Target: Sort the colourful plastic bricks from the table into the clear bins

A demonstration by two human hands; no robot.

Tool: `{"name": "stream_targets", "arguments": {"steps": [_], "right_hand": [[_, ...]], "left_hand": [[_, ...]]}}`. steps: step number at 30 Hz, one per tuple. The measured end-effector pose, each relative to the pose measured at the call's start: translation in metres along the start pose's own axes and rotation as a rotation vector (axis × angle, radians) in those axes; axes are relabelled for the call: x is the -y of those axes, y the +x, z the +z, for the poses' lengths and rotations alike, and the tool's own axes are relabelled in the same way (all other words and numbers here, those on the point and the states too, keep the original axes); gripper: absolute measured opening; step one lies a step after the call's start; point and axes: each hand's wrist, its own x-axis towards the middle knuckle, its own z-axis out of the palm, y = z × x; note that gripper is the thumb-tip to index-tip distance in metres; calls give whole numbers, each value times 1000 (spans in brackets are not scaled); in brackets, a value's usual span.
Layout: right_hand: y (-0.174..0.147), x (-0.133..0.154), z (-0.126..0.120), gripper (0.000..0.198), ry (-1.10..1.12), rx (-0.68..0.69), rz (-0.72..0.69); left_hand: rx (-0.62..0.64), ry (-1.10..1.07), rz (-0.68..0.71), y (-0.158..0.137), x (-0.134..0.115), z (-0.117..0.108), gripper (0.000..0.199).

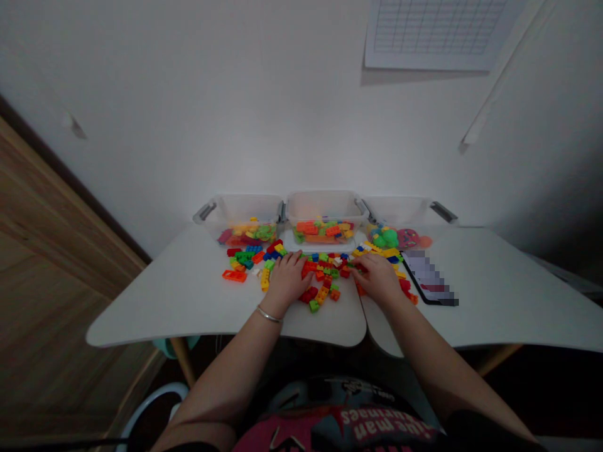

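Note:
A spread of colourful toy building bricks [324, 276] lies across the middle of the white table. Palm down over the left part of this pile is my left hand [288, 276], its fingers stretched out and its thumb apart, with a red brick [308, 267] showing between them. At the pile's right side, my right hand [377, 276] has bent fingers drawn together among the bricks. Something small and dark green shows at those fingertips, too small to make out. Yellow bricks [392, 253] lie just beyond the right hand.
Three clear plastic bins stand against the wall: the left bin [245, 207] and middle bin [327, 202] hold bricks, the right bin [400, 210] holds rounded toys. A phone [429, 279] lies right of my right hand. A seam [363, 314] divides the tabletop.

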Motion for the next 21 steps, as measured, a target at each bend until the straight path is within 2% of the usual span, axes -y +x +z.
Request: {"name": "stream_targets", "arguments": {"steps": [4,9,21], "right_hand": [[1,11,1,30,-59,86,13],[3,21,5,24,-96,138,48],[9,33,9,9,5,25,104]], "left_hand": [[0,6,3,0,0,0,48],[-2,0,-1,0,0,1,47],[4,-8,-7,0,-1,-1,45]]}}
